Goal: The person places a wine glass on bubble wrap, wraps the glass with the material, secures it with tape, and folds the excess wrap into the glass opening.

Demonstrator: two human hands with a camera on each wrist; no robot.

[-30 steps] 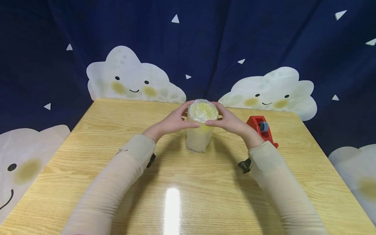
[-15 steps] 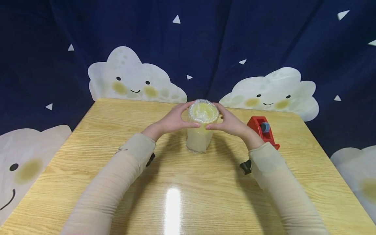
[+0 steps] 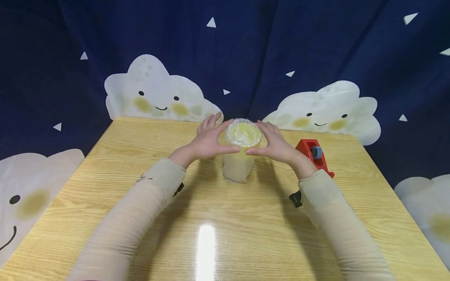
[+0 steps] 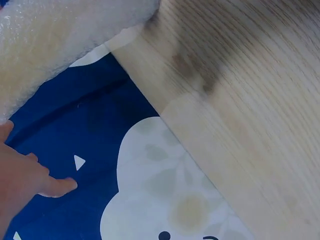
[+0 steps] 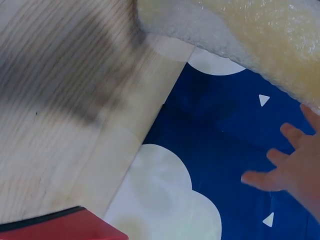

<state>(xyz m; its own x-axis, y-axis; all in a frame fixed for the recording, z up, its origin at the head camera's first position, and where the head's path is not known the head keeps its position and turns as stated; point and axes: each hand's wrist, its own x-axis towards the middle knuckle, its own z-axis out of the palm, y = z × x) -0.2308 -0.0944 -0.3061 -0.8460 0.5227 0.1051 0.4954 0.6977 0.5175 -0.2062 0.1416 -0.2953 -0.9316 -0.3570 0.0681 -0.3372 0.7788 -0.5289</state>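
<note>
An upright cylinder wrapped in clear bubble wrap [image 3: 239, 168], yellowish inside with a pale round top, stands near the table's far edge. My left hand [image 3: 207, 142] grips its upper left side between thumb and index finger, while the other fingers spread away behind. On the upper right side, my right hand [image 3: 277, 146] grips it likewise, its thumb tip close to the left thumb at the front. The left wrist view has the wrap [image 4: 65, 40] at upper left and my left fingers lifted off it. In the right wrist view, my right fingers [image 5: 295, 155] fan out below the wrap.
A red tape dispenser [image 3: 321, 168] with a small blue roll stands on the wooden table [image 3: 253, 234], right of the cylinder beside my right forearm. Behind the far edge hangs a dark blue curtain [image 3: 242, 58] with cloud prints.
My left hand's outer fingers have spread up and away from the wrap, and the right hand's outer fingers have lifted somewhat. The cylinder stays in place.
</note>
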